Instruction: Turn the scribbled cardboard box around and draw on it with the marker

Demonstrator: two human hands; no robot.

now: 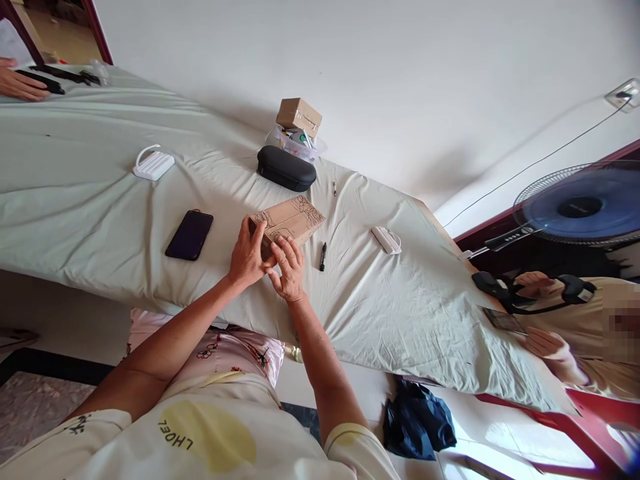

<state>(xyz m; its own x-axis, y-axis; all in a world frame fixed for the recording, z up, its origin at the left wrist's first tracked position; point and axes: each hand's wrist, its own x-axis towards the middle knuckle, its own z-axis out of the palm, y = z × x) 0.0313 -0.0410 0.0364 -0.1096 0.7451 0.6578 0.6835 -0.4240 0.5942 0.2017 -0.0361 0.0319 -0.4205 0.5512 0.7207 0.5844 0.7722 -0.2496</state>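
Note:
A brown cardboard box [294,219] with black line drawings lies on the cloth-covered table in front of me. My left hand [247,256] grips its near left end, with fingers bent over the edge. At the near right corner, my right hand [288,268] has its fingers over the top edge and its thumb by the near end face. The hands partly hide that end. A black marker [323,257] lies right of the box, and a dark phone [189,235] lies to the left. Behind the box is a black zip case [287,168].
A clear plastic bin [293,140] with a small carton [299,116] stands against the wall. White strapped devices [154,165] lie left and right. Another person's hand [23,85] is far left; a person holding a tablet [504,321] sits right, near a fan [580,207].

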